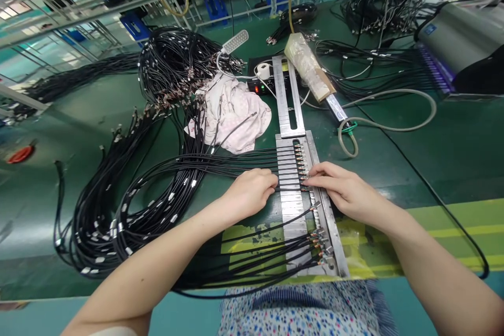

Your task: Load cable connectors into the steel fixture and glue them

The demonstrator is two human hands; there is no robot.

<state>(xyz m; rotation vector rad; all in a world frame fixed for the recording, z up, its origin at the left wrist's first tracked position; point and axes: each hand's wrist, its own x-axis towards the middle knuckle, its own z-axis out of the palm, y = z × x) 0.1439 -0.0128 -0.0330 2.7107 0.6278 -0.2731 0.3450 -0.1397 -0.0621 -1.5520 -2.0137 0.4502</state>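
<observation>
A slotted metal fixture (292,215) lies lengthwise before me on the bench. Several black cables (252,158) run side by side into its upper slots, their bare metal ends (300,160) lined up along its right part. My left hand (252,191) is closed on a black cable just left of the fixture. At the end of that row, my right hand (346,189) pinches around a cable end with thumb and forefinger; the fingertips partly hide it. Nearer me, more loose cables (271,257) lie across the fixture's lower part, ends fanned out.
Big bundles of black cable (173,63) fill the left side, beside a crumpled pale cloth (236,115). A wrapped hand tool (309,65) with a hose lies beyond the fixture. A grey machine (464,42) stands at right; a small lamp (235,42) rises behind the cloth.
</observation>
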